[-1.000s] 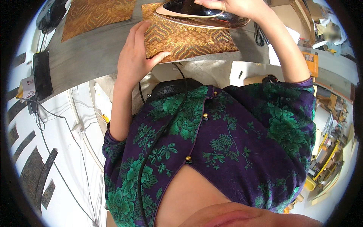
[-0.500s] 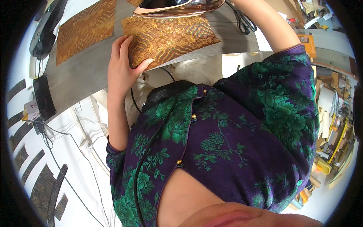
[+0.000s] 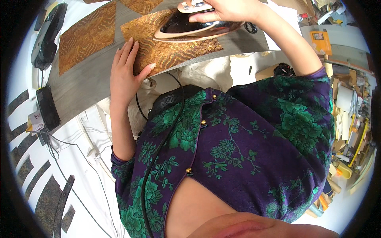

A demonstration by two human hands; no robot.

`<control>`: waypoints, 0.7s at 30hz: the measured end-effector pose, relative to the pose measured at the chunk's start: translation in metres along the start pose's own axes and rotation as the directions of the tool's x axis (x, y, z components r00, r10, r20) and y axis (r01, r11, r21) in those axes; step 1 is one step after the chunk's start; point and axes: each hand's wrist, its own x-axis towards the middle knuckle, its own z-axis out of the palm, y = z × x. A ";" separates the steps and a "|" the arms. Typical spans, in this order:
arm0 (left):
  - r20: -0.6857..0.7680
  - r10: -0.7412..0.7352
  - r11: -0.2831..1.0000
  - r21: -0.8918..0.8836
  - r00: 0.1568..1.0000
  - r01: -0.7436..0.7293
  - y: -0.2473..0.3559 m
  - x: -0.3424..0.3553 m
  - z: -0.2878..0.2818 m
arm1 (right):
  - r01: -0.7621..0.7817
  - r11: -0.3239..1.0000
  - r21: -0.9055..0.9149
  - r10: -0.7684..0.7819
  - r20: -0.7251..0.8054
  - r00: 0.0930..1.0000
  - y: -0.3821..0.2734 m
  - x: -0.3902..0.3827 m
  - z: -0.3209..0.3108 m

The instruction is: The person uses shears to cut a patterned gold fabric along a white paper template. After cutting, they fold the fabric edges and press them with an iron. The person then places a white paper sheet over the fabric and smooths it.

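A dark, shiny clothes iron [image 3: 178, 27] with a pale rim rests over a brown and gold patterned piece of fabric [image 3: 178, 53]. My right hand [image 3: 228, 11] is wrapped round its handle, with the thumb along the near side. On the left edge of the same fabric lies my left hand [image 3: 126, 73], fingers spread and thumb apart near the table's front edge. The iron hides the fabric's upper right part. Another gold patterned piece [image 3: 88, 33] lies flat to the left, and a third patterned piece [image 3: 139, 4] is partly seen at the top.
The grey table [image 3: 85, 85] ends just in front of me. A long black device [image 3: 49, 35] and a black box [image 3: 47, 105] are at its left. A black cable [image 3: 150, 170] runs down my front. Black scissor handles [image 3: 251, 27] show beside the iron. Cluttered shelves [image 3: 345, 99] stand right.
The iron has come nearer and lower over the fabric, bringing my right hand into view. My left hand stays on the fabric's left edge. The scissors are now mostly hidden.
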 end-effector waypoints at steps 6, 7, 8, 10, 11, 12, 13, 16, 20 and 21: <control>-0.001 -0.003 1.000 0.015 1.000 0.003 -0.002 -0.002 0.000 | 0.044 0.997 0.071 -0.047 0.037 0.998 -0.017 -0.018 -0.011; -0.005 -0.001 1.000 0.009 1.000 0.001 -0.003 -0.002 0.001 | 0.083 0.992 0.094 -0.088 0.046 0.995 -0.033 -0.049 -0.007; -0.009 0.002 1.000 0.004 1.000 -0.002 -0.003 -0.001 0.001 | 0.122 0.985 0.120 -0.129 0.051 0.990 -0.049 -0.082 -0.004; -0.013 0.008 1.000 -0.002 1.000 -0.008 -0.003 0.000 0.000 | 0.130 0.982 0.140 -0.141 0.069 0.988 -0.050 -0.101 -0.004; -0.016 0.010 1.000 -0.004 1.000 -0.010 -0.002 0.000 0.000 | 0.123 0.980 0.155 -0.138 0.085 0.987 -0.049 -0.105 -0.005; -0.019 0.012 1.000 -0.007 1.000 -0.012 -0.001 0.001 -0.001 | 0.107 0.979 0.171 -0.125 0.095 0.988 -0.049 -0.108 -0.007; -0.023 0.013 1.000 -0.009 1.000 -0.013 -0.002 0.001 -0.001 | 0.104 0.974 0.199 -0.127 0.108 0.986 -0.048 -0.114 -0.011; -0.046 0.003 1.000 -0.013 0.999 -0.004 -0.002 -0.001 0.000 | 0.068 0.963 0.262 -0.098 0.104 0.990 -0.047 -0.129 -0.020; -0.148 0.028 0.998 -0.058 0.989 -0.037 0.005 -0.002 -0.005 | -0.014 0.968 0.251 0.015 -0.001 1.000 -0.037 -0.146 -0.054; -0.161 0.051 0.996 -0.062 0.986 -0.062 0.005 -0.001 -0.006 | -0.040 0.975 0.217 0.056 -0.067 0.996 -0.030 -0.145 -0.065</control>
